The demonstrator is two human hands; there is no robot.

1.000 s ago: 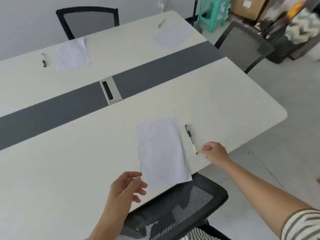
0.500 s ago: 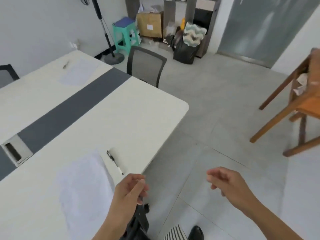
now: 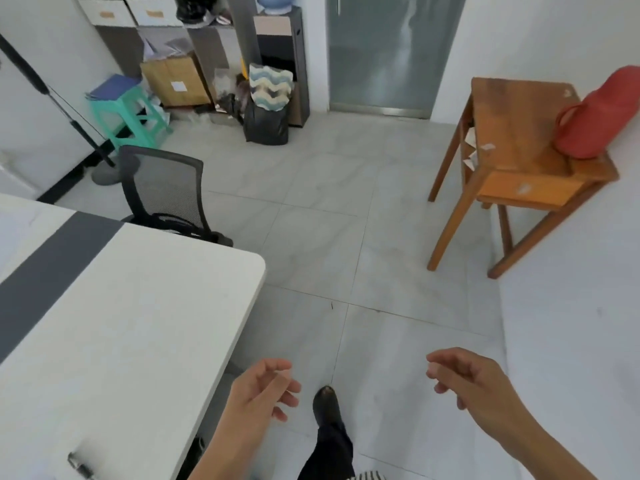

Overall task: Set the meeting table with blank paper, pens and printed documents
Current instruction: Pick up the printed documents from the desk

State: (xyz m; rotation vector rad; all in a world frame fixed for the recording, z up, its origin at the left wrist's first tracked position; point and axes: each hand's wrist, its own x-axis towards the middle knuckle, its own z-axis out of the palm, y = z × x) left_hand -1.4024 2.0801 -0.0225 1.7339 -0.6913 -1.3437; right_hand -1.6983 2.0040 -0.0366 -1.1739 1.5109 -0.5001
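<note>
The white meeting table (image 3: 138,323) with its grey centre strip fills the left of the view. A black pen (image 3: 80,466) lies on it at the bottom left edge of the frame. The sheets of paper are out of view. My left hand (image 3: 258,393) hangs over the floor just past the table's corner, fingers loosely curled, holding nothing. My right hand (image 3: 467,379) is also empty and relaxed, above the floor tiles at the lower right.
A black mesh chair (image 3: 166,192) stands at the table's far end. A wooden side table (image 3: 519,161) with a red bag (image 3: 602,116) stands at the right. A green stool (image 3: 124,112), boxes and a black bin bag (image 3: 266,123) sit at the back wall. My foot (image 3: 327,405) is on the floor.
My view has swung right, away from the paper and pen toward the room. My right hand has left the pen; both hands now hang empty over the floor.
</note>
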